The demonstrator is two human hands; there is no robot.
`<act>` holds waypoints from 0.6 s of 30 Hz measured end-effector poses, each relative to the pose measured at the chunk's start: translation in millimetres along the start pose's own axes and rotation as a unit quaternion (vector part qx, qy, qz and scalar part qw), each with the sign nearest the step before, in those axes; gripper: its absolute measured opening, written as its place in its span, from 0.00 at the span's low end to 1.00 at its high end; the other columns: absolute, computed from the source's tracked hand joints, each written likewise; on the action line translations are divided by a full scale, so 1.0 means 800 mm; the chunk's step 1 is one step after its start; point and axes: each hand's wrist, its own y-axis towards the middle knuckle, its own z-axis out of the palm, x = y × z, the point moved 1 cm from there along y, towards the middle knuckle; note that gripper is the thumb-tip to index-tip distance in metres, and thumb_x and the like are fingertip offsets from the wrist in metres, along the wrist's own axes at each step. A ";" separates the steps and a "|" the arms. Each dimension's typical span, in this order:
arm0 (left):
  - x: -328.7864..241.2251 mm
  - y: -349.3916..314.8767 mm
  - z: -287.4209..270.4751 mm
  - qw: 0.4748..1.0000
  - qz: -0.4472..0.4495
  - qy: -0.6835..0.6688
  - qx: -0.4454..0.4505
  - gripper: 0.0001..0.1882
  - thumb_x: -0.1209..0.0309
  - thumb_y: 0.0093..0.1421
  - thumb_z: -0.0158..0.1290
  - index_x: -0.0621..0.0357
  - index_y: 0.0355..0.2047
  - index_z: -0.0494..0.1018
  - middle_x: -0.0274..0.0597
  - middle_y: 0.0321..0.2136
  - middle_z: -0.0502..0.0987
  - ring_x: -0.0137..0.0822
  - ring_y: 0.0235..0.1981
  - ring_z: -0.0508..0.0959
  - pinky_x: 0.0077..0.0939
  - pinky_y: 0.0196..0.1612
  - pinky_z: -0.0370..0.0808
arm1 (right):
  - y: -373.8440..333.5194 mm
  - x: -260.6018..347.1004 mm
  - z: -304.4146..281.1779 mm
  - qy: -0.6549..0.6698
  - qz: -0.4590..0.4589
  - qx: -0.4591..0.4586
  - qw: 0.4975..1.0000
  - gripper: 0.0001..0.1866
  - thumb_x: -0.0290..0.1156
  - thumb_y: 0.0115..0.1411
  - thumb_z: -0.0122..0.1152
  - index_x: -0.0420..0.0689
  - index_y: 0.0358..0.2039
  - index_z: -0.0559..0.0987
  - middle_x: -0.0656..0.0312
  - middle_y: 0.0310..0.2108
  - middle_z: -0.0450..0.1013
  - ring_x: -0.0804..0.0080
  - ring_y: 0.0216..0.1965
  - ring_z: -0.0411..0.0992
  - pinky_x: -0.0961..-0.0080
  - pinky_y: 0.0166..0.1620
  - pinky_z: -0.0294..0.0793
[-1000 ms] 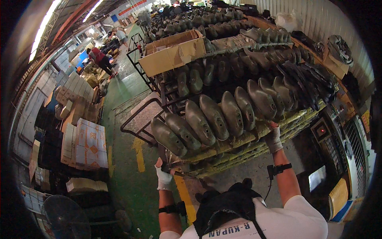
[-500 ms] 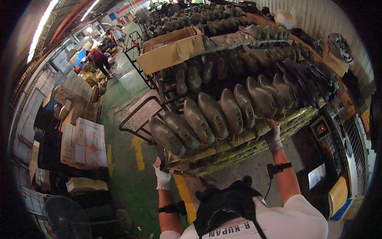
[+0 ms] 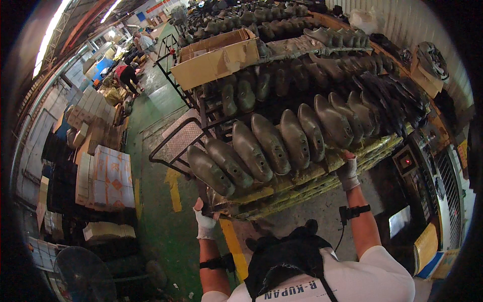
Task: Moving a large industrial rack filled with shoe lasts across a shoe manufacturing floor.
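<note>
Ahead, rack (image 3: 282, 189) lies crosswise, near edge slanting away rightward; left hand (image 3: 205, 221) grips near-left corner, right hand (image 3: 348, 173) clasps near edge, shoe lasts (image 3: 295, 141) atop.

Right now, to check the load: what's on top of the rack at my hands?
On the rack, shoe lasts line the near edge and a black pile lies at the right end. Whatever is beneath them is covered; behind the lasts, it is too dark to tell.
</note>
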 end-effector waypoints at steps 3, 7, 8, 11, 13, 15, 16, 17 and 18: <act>-0.001 0.000 -0.001 0.999 0.002 0.013 0.039 0.23 0.50 0.60 0.40 0.55 0.41 0.71 0.37 0.24 0.76 0.28 0.07 0.63 0.22 0.09 0.57 | 0.005 -0.020 -0.020 0.013 0.010 -0.019 1.000 0.25 0.25 0.41 0.63 0.40 0.44 0.73 0.56 0.41 0.73 0.67 0.42 0.72 0.71 0.44 0.71; -0.001 0.000 -0.002 0.999 -0.020 -0.004 0.049 0.22 0.49 0.60 0.41 0.54 0.40 0.70 0.36 0.22 0.75 0.28 0.07 0.63 0.22 0.09 0.57 | 0.003 -0.005 -0.004 0.025 0.022 -0.010 0.999 0.23 0.25 0.43 0.63 0.40 0.43 0.73 0.57 0.41 0.73 0.67 0.41 0.71 0.72 0.44 0.70; -0.001 0.000 -0.003 0.998 -0.019 -0.002 0.052 0.22 0.49 0.60 0.41 0.54 0.41 0.70 0.36 0.23 0.75 0.28 0.07 0.63 0.22 0.09 0.57 | 0.002 0.003 0.004 0.080 0.050 -0.009 0.996 0.23 0.25 0.43 0.62 0.41 0.43 0.73 0.58 0.41 0.73 0.68 0.41 0.71 0.72 0.44 0.70; -0.004 -0.004 -0.006 0.999 -0.010 0.001 0.053 0.22 0.49 0.60 0.42 0.54 0.41 0.70 0.36 0.23 0.76 0.28 0.08 0.64 0.22 0.10 0.57 | -0.008 0.037 0.033 0.307 0.156 -0.039 0.938 0.21 0.24 0.46 0.59 0.41 0.44 0.73 0.60 0.42 0.72 0.69 0.42 0.70 0.72 0.45 0.70; -0.004 -0.004 -0.001 0.999 -0.001 0.003 0.051 0.22 0.50 0.60 0.42 0.54 0.41 0.70 0.36 0.24 0.76 0.28 0.09 0.64 0.21 0.10 0.58 | -0.011 0.047 0.036 0.289 0.136 -0.025 0.947 0.20 0.25 0.49 0.57 0.40 0.45 0.72 0.60 0.43 0.72 0.71 0.43 0.70 0.72 0.46 0.69; -0.004 -0.002 0.000 0.998 -0.012 -0.007 0.068 0.23 0.50 0.59 0.42 0.54 0.43 0.70 0.35 0.30 0.77 0.29 0.13 0.69 0.22 0.12 0.61 | -0.009 0.050 0.034 0.131 0.045 0.026 0.990 0.20 0.27 0.51 0.55 0.40 0.46 0.72 0.60 0.43 0.71 0.71 0.44 0.69 0.72 0.46 0.69; -0.003 -0.001 0.002 0.997 -0.018 -0.013 0.077 0.23 0.50 0.58 0.43 0.54 0.44 0.70 0.35 0.32 0.77 0.29 0.16 0.71 0.22 0.13 0.62 | -0.009 0.049 0.031 0.077 0.009 0.042 0.996 0.20 0.28 0.52 0.54 0.39 0.47 0.71 0.60 0.44 0.71 0.71 0.44 0.69 0.71 0.46 0.69; -0.002 -0.001 0.003 0.998 -0.014 -0.005 0.065 0.23 0.50 0.58 0.43 0.53 0.44 0.70 0.34 0.33 0.77 0.29 0.18 0.72 0.22 0.14 0.63 | -0.009 0.044 0.024 0.076 -0.002 0.046 0.996 0.20 0.29 0.52 0.53 0.39 0.47 0.71 0.60 0.44 0.71 0.71 0.44 0.69 0.71 0.47 0.69; -0.004 -0.004 0.009 0.999 -0.007 0.003 0.050 0.23 0.51 0.58 0.43 0.53 0.44 0.70 0.34 0.34 0.77 0.29 0.19 0.73 0.22 0.15 0.64 | -0.008 0.048 0.030 0.114 0.017 0.042 0.992 0.20 0.30 0.53 0.53 0.39 0.47 0.71 0.59 0.44 0.71 0.71 0.44 0.69 0.71 0.47 0.69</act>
